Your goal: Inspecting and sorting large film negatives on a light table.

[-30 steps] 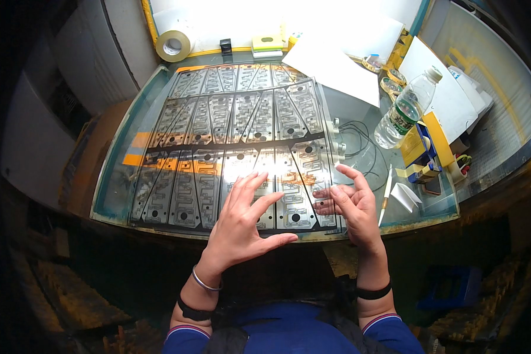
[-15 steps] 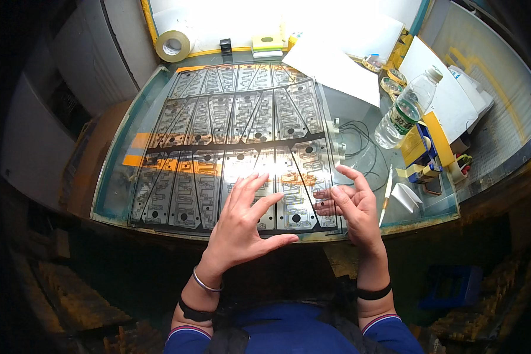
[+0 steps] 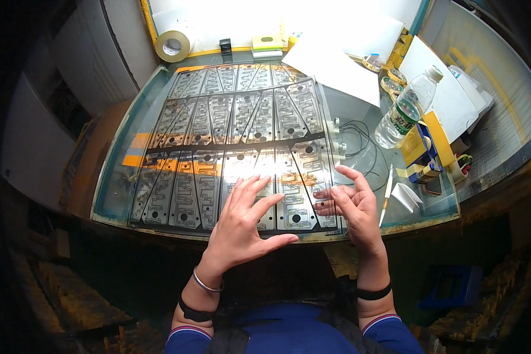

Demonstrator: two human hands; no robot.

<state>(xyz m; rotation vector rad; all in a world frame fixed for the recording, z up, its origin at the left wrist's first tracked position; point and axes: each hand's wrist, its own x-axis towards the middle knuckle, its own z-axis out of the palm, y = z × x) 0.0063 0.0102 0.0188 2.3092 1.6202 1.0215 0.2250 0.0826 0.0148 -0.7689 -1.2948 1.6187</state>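
A large transparent film sheet (image 3: 256,144) with black circuit-like patterns covers much of the glass-topped table. Its glossy surface reflects a bright light near the middle. My left hand (image 3: 242,223) is open over the sheet's near part, fingers spread and thumb pointing right; whether the fingertips touch it is unclear. At the near right edge my right hand (image 3: 363,215) pinches the film, thumb on top and some fingers showing darkly through it. The index finger of that hand is raised. Orange strips (image 3: 171,165) show through the film on the left.
A tape roll (image 3: 173,46) and a yellow-green block (image 3: 267,42) stand at the back. On the right are a water bottle (image 3: 401,115), a tape dispenser (image 3: 423,171), a white pen-like stick (image 3: 387,194), thin black cable (image 3: 366,138) and white paper (image 3: 339,69).
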